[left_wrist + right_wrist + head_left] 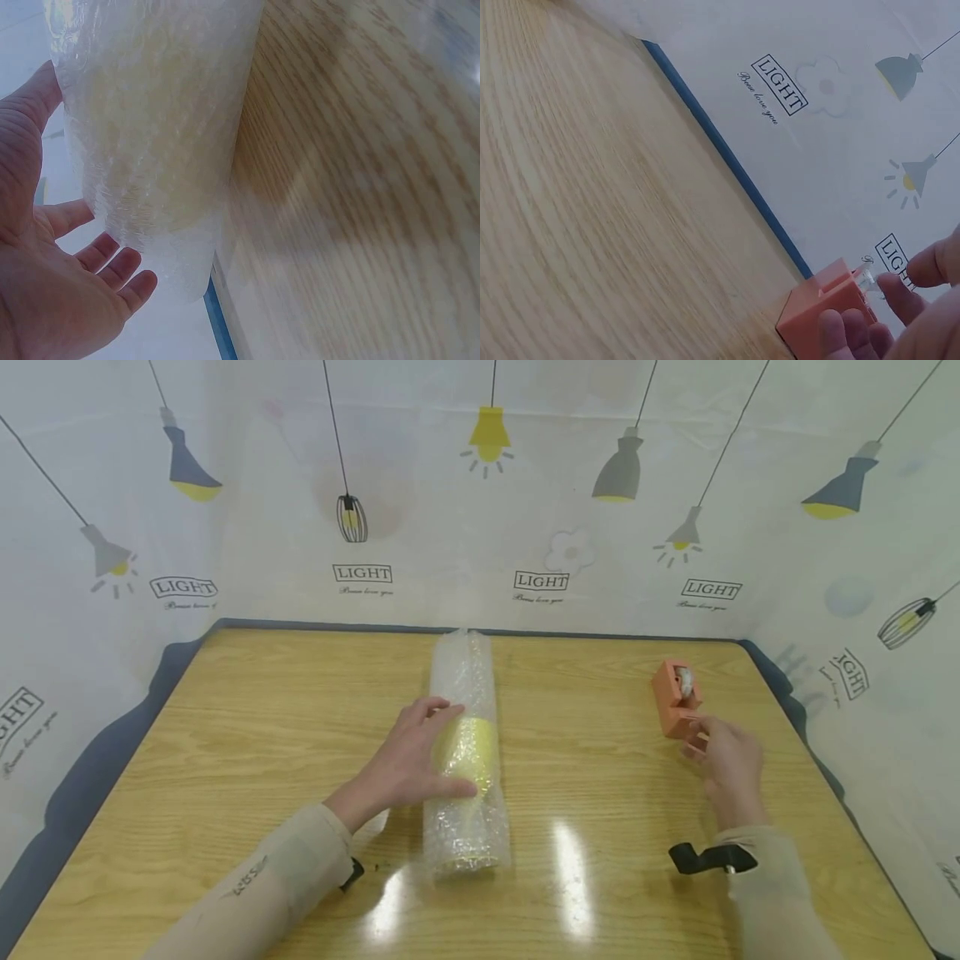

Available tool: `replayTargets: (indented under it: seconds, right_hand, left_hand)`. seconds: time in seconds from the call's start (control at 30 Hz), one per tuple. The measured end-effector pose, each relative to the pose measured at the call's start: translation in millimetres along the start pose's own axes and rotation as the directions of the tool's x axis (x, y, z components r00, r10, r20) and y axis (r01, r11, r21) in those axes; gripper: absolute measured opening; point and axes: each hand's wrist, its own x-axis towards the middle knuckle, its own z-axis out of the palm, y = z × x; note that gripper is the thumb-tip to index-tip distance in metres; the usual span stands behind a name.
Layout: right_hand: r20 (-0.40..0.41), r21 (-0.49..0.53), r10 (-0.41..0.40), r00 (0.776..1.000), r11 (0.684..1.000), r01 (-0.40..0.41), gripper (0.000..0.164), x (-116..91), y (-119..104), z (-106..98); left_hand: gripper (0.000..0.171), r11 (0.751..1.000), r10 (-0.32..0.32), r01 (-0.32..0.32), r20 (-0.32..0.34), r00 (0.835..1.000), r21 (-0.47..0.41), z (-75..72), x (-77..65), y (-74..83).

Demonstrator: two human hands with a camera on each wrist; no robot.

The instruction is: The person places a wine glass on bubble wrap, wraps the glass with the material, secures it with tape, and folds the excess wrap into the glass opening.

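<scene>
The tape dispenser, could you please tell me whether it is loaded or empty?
Loaded: a pale roll sits in the tape dispenser.

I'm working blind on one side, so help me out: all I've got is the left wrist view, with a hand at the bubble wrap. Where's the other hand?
Observer: The right hand is at the near end of an orange tape dispenser.
Operator: And which side of the bubble wrap bundle is that on?
Observer: In the head view, it stands on the table to the right of the bundle, with bare wood between them.
Operator: Is there tape loaded?
Observer: Yes, a whitish roll of tape shows in its top.
</scene>
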Motion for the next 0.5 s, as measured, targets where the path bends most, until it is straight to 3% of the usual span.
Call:
replayTargets:
  seconds: [0.37,0.5]
  right_hand:
    - [-0.02,0.022,0.084,0.996,0.996,-0.084,0.016,-2,15,3]
    - [-0.01,0.032,0.07,0.997,0.997,-0.07,0.014,1,21,2]
  left_hand:
    - [0.115,1.0,-0.001,0.001,0.004,1.0,-0.003,-0.1,-0.3,-0.5]
    - [0.115,1.0,-0.002,0.002,0.007,1.0,-0.003,0.0,0.0,-1.3]
